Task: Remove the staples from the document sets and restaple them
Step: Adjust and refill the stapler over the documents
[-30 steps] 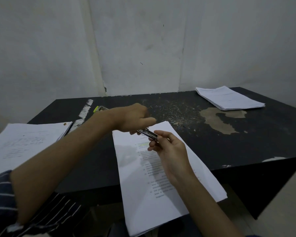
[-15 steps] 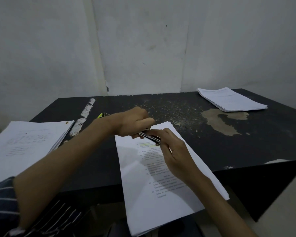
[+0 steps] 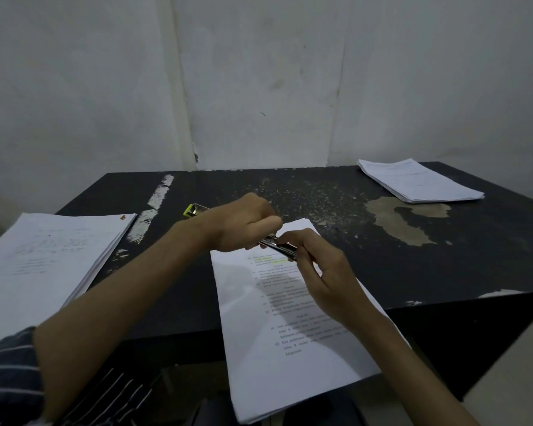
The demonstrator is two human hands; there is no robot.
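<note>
Since a second ago your right hand [image 3: 323,278] has closed in, fingertips now pinching the metal stapler [image 3: 280,245] that your left hand [image 3: 243,224] grips in a fist. Its long axis runs far-left to near-right above the top of the document set [image 3: 277,348], which overhangs the near edge of the desk [image 3: 443,265]. Your fist hides its far part; whether the yellow-green end [image 3: 193,209] behind your wrist belongs to it is unclear.
</note>
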